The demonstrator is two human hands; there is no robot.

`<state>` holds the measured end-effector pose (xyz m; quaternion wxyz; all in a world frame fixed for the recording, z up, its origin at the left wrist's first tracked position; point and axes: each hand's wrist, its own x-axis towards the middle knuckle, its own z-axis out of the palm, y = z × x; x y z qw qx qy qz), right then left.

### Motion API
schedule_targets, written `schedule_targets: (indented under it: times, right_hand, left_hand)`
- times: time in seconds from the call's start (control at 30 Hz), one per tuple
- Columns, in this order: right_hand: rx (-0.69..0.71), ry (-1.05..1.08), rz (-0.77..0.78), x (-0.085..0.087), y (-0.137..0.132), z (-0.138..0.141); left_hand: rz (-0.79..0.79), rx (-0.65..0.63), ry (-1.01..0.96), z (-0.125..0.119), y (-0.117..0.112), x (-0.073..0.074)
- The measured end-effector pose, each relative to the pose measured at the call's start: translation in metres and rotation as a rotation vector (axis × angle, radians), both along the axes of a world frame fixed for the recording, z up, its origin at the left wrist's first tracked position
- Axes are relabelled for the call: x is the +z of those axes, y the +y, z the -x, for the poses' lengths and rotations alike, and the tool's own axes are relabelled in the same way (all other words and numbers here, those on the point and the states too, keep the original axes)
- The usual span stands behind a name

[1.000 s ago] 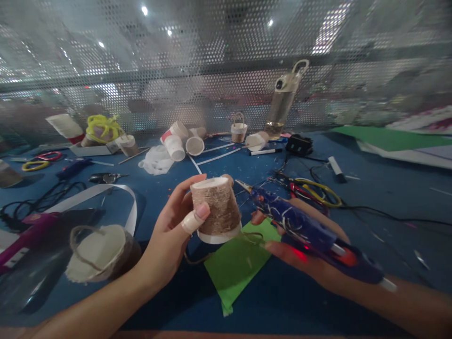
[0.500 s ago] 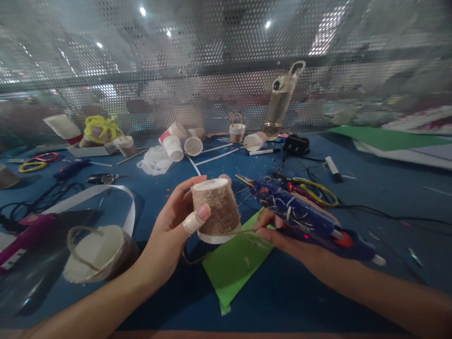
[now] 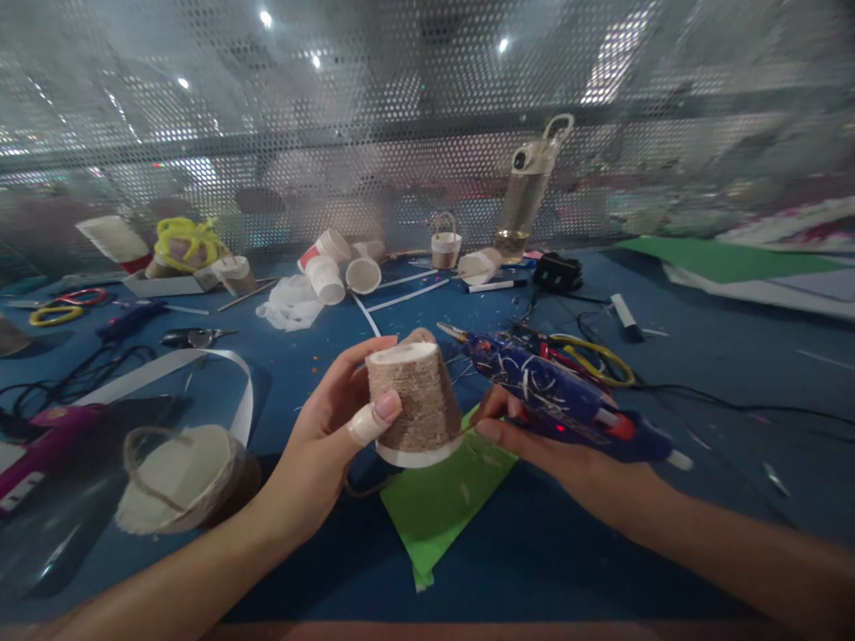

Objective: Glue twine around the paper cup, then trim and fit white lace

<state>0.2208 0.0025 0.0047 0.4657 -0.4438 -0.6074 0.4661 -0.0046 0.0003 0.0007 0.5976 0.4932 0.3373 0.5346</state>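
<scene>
My left hand is closed around a paper cup, upside down and tilted. Brown twine winds round most of its side; a white band shows at its lower rim. A bandage covers my left thumb. My right hand holds a blue hot glue gun, its nozzle pointing left, near the cup's upper right edge. The thumb and forefinger of that same hand pinch the twine beside the cup's lower rim. Under the cup lies a green sheet on the blue table.
A twine-handled cup basket stands at the left, beside a purple glue gun. Further back are several paper cups, a small basket, a water bottle and a black adapter. Yellow-handled scissors lie behind the glue gun.
My right hand and the glue gun have moved left, bringing the pinching fingers closer to the cup. The cup has shifted slightly right and down, and the free stretch of twine is shorter.
</scene>
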Motion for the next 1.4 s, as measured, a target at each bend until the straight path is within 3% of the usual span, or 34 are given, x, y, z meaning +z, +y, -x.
schedule_targets:
  times: [0.37, 0.5, 0.73, 0.93, 1.07, 1.23, 1.4]
  right_hand:
    - [-0.031, -0.131, -0.086, -0.001, 0.003, -0.002]
    - [-0.091, -0.111, -0.067, -0.002, 0.004, -0.002]
    - [-0.028, -0.164, 0.002, -0.003, 0.005, -0.005]
    - [-0.082, -0.145, 0.008, 0.0, 0.005, 0.002]
    - [-0.151, -0.132, 0.07, -0.003, 0.004, 0.004]
    - [-0.135, -0.216, 0.01, 0.0, 0.004, 0.001]
    - [-0.066, -0.204, 0.027, 0.003, 0.004, 0.0]
  left_hand:
    - [-0.021, -0.007, 0.004, -0.001, -0.001, -0.002]
    - [-0.091, -0.029, 0.033, 0.001, -0.001, -0.004]
    - [-0.177, -0.073, 0.049, 0.003, 0.0, -0.006]
    - [-0.119, -0.091, 0.026, 0.001, 0.002, -0.005]
    - [-0.042, -0.029, 0.046, -0.001, 0.001, -0.004]
    - [0.065, 0.083, -0.029, -0.001, 0.0, 0.0]
    - [0.15, 0.049, -0.123, -0.002, -0.002, 0.006]
